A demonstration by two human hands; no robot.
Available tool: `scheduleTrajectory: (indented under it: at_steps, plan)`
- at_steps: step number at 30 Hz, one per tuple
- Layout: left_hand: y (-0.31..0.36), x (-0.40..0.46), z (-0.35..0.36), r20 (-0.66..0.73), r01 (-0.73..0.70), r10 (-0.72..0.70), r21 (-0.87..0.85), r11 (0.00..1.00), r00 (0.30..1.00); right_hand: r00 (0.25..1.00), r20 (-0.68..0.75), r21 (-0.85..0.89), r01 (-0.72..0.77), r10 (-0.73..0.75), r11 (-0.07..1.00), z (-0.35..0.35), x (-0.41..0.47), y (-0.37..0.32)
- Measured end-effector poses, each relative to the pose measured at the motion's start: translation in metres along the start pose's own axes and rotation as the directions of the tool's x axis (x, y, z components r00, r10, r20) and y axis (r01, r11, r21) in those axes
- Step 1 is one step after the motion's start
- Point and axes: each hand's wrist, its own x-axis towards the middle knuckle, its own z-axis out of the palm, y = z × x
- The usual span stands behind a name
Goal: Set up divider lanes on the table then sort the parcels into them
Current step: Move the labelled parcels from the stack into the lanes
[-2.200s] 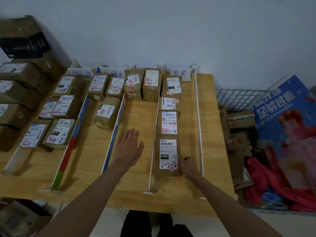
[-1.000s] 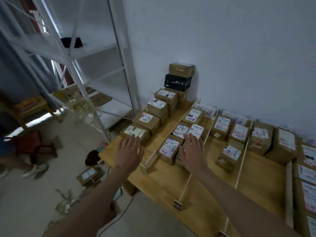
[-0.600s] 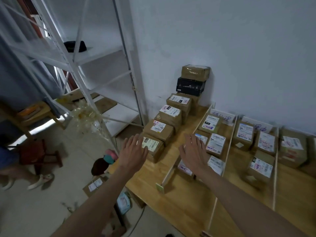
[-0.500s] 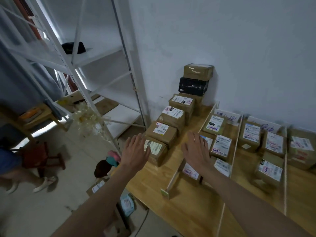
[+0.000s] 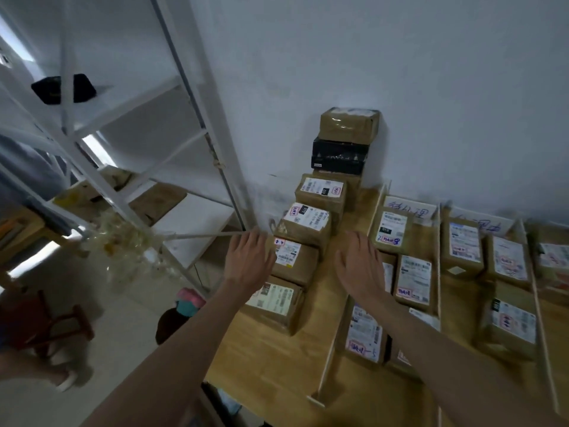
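Note:
My left hand (image 5: 248, 261) hovers with spread fingers over the left edge of a row of brown labelled parcels (image 5: 295, 257) on the wooden table (image 5: 277, 359). My right hand (image 5: 358, 266) is spread flat to the right of that row, above bare table beside a white divider strip (image 5: 334, 343). Neither hand holds anything. Right of the divider, more labelled parcels (image 5: 414, 275) lie in lanes, with handwritten lane signs (image 5: 411, 208) at the wall. A black box (image 5: 338, 155) and a taped brown box (image 5: 348, 124) are stacked at the back of the row.
A white metal shelving rack (image 5: 197, 127) stands left of the table against the wall. Below, on the floor, are a dark stool (image 5: 46, 322), a pink and teal object (image 5: 189, 300) and a person's foot (image 5: 66, 382) at the left edge.
My view swung left from the right-hand lanes to the table's left end. Both hands moved along and now reach closer to the stacked row of parcels, still empty.

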Motion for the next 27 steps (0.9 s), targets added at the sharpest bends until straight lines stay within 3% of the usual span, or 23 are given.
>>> scheduleTrajectory:
  at_steps: [9,16,22,27]
  plan:
    - [-0.012,0.112,0.047,0.063,-0.135,0.142,-0.101,0.986,0.988,0.985,-0.067,-0.103,-0.164,0.158,0.981,0.033,0.055,-0.010]
    - [-0.016,0.175,0.086,0.075,-0.236,0.254,-0.190,0.953,0.964,0.949,0.035,-0.083,-0.311,0.315,0.947,0.072,0.088,-0.020]
    - [-0.006,0.193,0.111,0.095,-0.239,0.296,-0.385,0.892,0.951,0.910,0.210,0.167,-0.394,0.358,0.904,0.102,0.108,-0.030]
    - [0.001,0.188,0.120,0.078,-0.128,0.230,-0.642,0.756,0.970,0.871,0.202,0.402,-0.490,0.448,0.773,0.118,0.115,-0.034]
